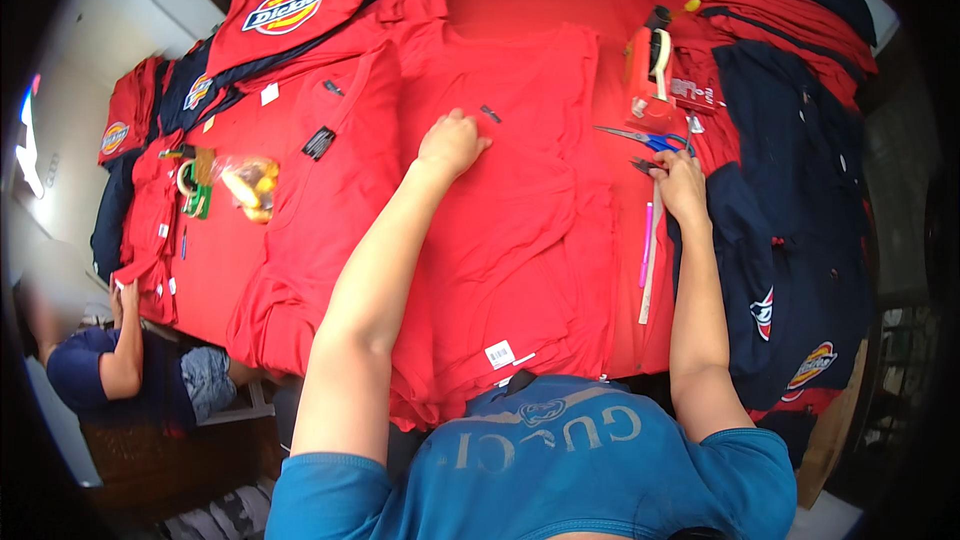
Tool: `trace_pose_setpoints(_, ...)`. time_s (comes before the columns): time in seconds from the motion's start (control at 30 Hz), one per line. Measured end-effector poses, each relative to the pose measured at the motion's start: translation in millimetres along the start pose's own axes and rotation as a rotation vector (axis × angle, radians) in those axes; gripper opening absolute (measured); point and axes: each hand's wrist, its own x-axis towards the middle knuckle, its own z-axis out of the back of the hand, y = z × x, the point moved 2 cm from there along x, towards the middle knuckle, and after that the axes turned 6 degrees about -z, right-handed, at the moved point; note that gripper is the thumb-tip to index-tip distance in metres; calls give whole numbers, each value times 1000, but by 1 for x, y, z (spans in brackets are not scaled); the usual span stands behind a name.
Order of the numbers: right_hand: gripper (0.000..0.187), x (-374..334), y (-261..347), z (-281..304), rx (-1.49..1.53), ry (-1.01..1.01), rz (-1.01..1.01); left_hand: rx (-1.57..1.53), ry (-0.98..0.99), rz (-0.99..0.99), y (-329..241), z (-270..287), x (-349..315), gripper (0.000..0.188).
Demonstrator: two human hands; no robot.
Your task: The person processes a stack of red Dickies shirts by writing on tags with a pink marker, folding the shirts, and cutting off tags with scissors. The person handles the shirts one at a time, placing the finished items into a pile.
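Note:
A red shirt [520, 210] lies spread flat before me, with a small black label [490, 114] near its neckline and a white tag [499, 354] at its near end. My left hand [452, 144] rests on the shirt just left of the label, fingers curled down; what is under them is hidden. To the right, my right hand [682, 187] is closed around small dark thread snips [645, 166], whose tips point left. Scissors [655, 139] with blue handles lie just beyond that hand. A pink pen [646, 245] and a narrow wooden ruler [654, 265] lie beside it.
A red tape dispenser [650, 90] stands beyond the scissors. Navy shirts [800, 140] are piled at right, more printed shirts [290, 15] at far left. A plastic bag [248, 185] and a green tape dispenser [195, 195] sit left, near a seated person [125, 365] handling red cloth.

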Motion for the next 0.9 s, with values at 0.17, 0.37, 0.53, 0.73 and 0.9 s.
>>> trace_pose_setpoints(0.17, 31, -17, -15, -9, -40, -35, 77, -576, 69, 126, 15, -27, 11, 21)
trace_pose_setpoints(0.37, 22, -2, -5, 25, 345, -124, 5, -1070, 58, 228, 42, -40, 6, 11)
trace_pose_setpoints(0.53, 28, 2, 115, 16, 1058, 254, -24, -1338, -16, 224, 44, -40, 5, 9)
trace_pose_setpoints(0.73, 24, 4, 208, -59, 893, 489, 139, -1465, -14, 137, 45, -43, 4, 9)
trace_pose_setpoints(0.9, 27, 1, 207, -76, 426, 155, 354, -1446, 49, 141, 47, -43, 2, 11)
